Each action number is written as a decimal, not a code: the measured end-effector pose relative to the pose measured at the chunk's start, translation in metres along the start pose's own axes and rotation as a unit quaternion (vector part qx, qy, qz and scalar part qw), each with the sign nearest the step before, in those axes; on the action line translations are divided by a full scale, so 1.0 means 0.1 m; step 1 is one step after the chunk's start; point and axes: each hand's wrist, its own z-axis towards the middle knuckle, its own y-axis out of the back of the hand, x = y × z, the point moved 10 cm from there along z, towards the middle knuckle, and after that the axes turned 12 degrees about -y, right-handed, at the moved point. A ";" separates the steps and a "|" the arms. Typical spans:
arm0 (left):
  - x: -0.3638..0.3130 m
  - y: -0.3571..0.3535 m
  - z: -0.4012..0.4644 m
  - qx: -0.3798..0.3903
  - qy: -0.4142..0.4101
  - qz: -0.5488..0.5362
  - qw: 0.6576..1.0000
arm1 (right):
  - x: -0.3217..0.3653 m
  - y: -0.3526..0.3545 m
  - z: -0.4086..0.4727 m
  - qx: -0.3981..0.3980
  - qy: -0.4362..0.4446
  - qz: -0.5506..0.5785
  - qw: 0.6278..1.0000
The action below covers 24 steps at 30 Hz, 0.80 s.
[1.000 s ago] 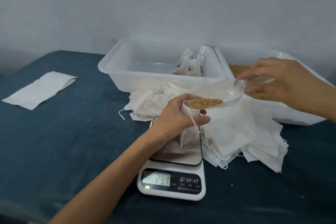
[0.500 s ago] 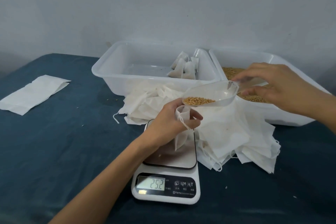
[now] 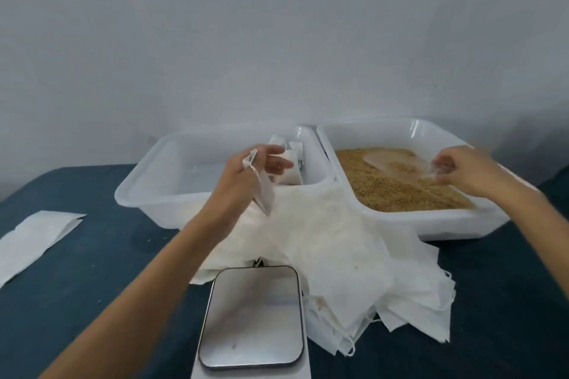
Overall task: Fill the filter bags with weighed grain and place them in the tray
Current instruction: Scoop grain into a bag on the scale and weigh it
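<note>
Holding filter bag [image 3: 263,194] over tray [image 3: 144,194] rim, left hand [image 3: 246,172].

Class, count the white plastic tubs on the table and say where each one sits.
2. The tray holding filled filter bags stands behind the scale, left; the grain tub sits touching it on the right.

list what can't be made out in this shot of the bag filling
1. Head view: the white kitchen scale has its display cut off by the bottom edge, so no reading.
2. Head view: the clear plastic scoop under the right hand is motion-blurred; its load is unclear.
3. Head view: the small white filter bag gripped by the left hand is opaque; its fill is hidden.
4. Head view: the left hand partly hides the filled bags in the white plastic tray; no count.
</note>
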 end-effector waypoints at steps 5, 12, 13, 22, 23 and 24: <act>0.38 -0.01 0.92 0.027 0.018 0.236 0.971 | -0.02 -0.38 0.09 0.045 0.001 -0.002 0.999; 1.40 -0.26 1.29 0.152 0.214 0.370 0.891 | -0.10 -0.49 0.18 0.059 -0.002 -0.013 0.998; 1.48 -0.29 1.29 0.157 0.237 0.380 0.880 | -0.10 -0.50 0.18 0.061 -0.001 -0.010 0.998; 1.22 -0.32 1.35 0.071 0.176 0.304 0.934 | -0.09 -0.51 0.18 0.061 0.009 -0.016 0.998; 1.00 -0.23 1.32 0.039 0.122 0.328 0.936 | -0.08 -0.51 0.17 0.063 0.010 -0.018 0.998; 0.75 -0.16 1.23 0.013 0.066 0.338 0.939 | -0.07 -0.51 0.16 0.068 0.011 -0.021 0.997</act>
